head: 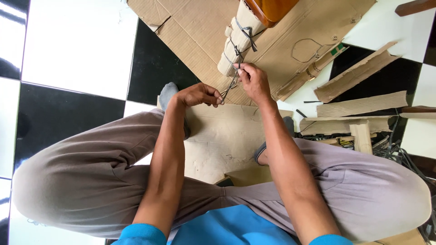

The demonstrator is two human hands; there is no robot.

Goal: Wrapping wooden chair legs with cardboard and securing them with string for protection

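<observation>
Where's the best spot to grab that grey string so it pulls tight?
Probably the loose end of the grey string, coming from the near side: it runs taut from the wrapped cardboard bundle toward the person, where the left hand and right hand already pinch it.

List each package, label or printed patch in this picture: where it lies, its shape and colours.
Cardboard-wrapped leg: top centre, tan tube tied with dark string.
Flattened carton: under it, brown sheet.
Printed patch: upper right on a cardboard strip, small, green and dark.
No screens or signs.

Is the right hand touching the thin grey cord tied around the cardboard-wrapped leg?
Touching. The head view shows the right hand pinching the thin grey cord at its fingertips, beside the cardboard-wrapped leg.
</observation>
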